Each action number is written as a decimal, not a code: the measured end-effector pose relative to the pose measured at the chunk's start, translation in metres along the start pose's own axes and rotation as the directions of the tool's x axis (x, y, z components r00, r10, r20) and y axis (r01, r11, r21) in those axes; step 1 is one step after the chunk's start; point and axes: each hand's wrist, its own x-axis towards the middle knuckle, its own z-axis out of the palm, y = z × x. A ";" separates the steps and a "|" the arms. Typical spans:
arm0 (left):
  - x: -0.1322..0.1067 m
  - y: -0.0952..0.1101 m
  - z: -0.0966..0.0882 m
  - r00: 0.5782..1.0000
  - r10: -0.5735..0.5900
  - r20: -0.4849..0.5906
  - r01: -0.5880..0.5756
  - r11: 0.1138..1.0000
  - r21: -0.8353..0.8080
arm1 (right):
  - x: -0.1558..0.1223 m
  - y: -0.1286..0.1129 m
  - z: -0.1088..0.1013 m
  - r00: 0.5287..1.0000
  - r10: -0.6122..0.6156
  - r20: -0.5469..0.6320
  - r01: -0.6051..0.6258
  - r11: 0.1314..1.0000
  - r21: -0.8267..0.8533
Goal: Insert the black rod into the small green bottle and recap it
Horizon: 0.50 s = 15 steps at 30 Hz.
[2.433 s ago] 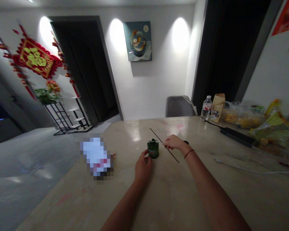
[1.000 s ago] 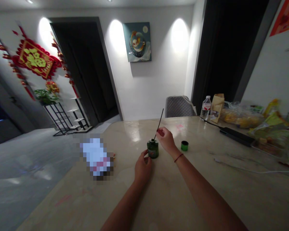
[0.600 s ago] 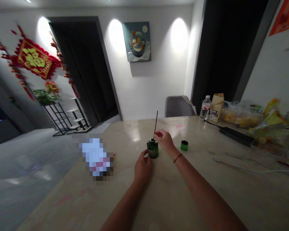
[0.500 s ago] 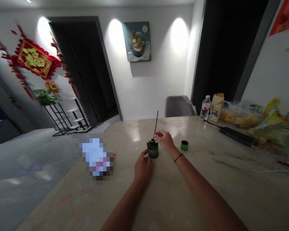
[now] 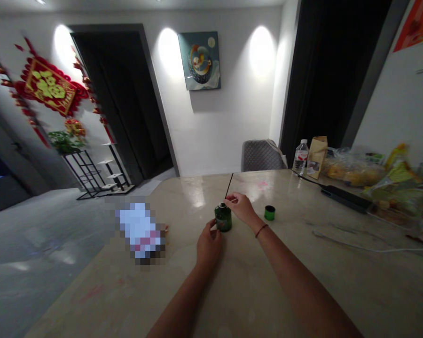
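Observation:
A small dark green bottle (image 5: 223, 220) stands upright on the table in front of me. My left hand (image 5: 209, 244) has its fingers curled round the bottle's left side and base. At the bottle's mouth, my right hand (image 5: 240, 205) pinches a thin black stick (image 5: 230, 184). The stick leans slightly to the right, and its lower end is down in the bottle's neck, out of sight. To the right of my right hand sits a short green cap (image 5: 270, 213), its open side up.
A blurred-out phone-like object (image 5: 141, 230) lies to the left on the table (image 5: 232, 291). At the right are a water bottle (image 5: 301, 157), a paper bag (image 5: 317, 157), a black device (image 5: 346, 198), food in plastic bags (image 5: 352, 169) and a white cable (image 5: 366, 249). A grey chair (image 5: 261, 156) stands behind.
The stick has gone lower into the bottle, and its top leans a little further right. My right hand stays close to the neck; my left hand has hardly moved.

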 end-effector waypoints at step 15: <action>0.001 0.000 0.001 1.000 0.015 0.008 -0.015 1.000 -0.016 | 0.002 0.011 -0.028 0.932 0.105 0.347 -0.170 0.972 0.161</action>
